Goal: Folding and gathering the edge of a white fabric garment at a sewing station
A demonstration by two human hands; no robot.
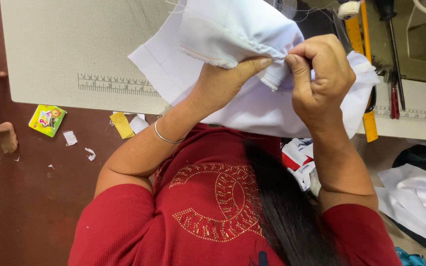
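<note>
Both hands hold a white fabric piece (252, 106) up over the tabletop (65, 49). The left hand (220, 83) and right hand (316, 74) pinch it — fingers closed on its frayed seam edge (272, 81). The seam looks partly worked; raw threads remain. Scraps (122, 124) lie on the floor — another person's foot (6, 135) nearby.

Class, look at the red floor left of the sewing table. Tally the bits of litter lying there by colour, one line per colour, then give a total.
White scraps: 4
Yellow pieces: 1
Multicoloured packets: 1
Total: 6
</note>
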